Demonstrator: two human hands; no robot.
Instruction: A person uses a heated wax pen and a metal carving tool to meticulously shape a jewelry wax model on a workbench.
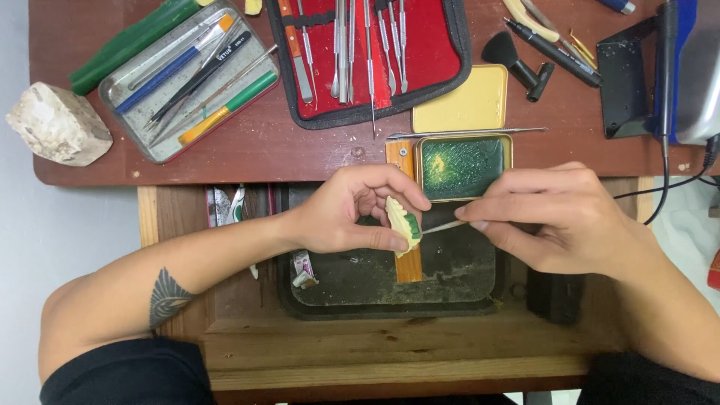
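My left hand (352, 210) pinches a small cream-yellow dental cast (400, 221) with green wax (413, 225) on its right side, holding it over a wooden bench peg (409, 264). My right hand (559, 217) grips a thin metal carving tool (442, 226) whose tip touches the green wax. An open tin of green wax (461, 166) lies just behind both hands.
A red case of steel instruments (375, 52), a metal tray of pens and tools (187, 79), the tin's yellow lid (465, 101), a black brush (517, 64) and a white stone block (58, 124) sit on the brown tabletop. A dark catch tray (390, 289) lies below the hands. A machine with cables stands at right.
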